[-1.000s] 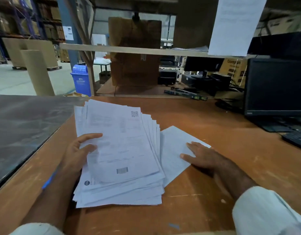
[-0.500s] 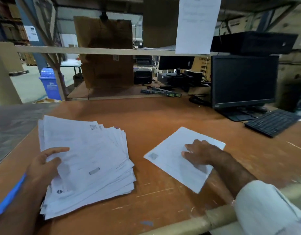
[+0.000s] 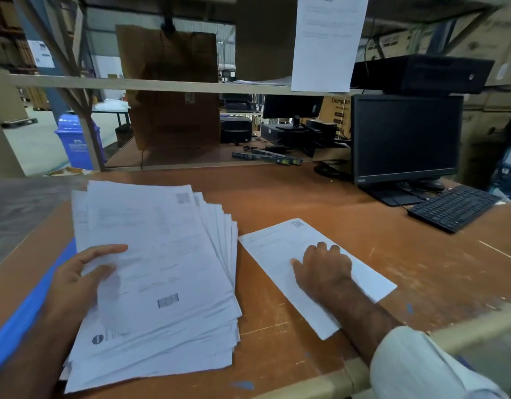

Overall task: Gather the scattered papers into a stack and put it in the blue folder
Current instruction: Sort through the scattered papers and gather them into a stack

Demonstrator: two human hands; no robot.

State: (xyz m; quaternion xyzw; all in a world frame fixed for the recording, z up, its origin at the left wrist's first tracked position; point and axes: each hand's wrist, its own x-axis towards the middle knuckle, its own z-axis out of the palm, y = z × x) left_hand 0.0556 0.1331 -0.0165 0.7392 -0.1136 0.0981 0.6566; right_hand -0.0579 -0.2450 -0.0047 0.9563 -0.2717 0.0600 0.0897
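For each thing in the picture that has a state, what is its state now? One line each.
paper stack: fanned out, uneven, flat on the table.
single sheet: flat, apart from the stack.
blue folder: at the stack's left, partly hidden.
left hand: resting on the stack, fingers straight.
right hand: pressing the single sheet.
monitor: screen dark.

a pale, off-white long sleeve (image 3: 415,367) is worn on the right arm, its cuff pushed up the forearm; both hands are left bare.
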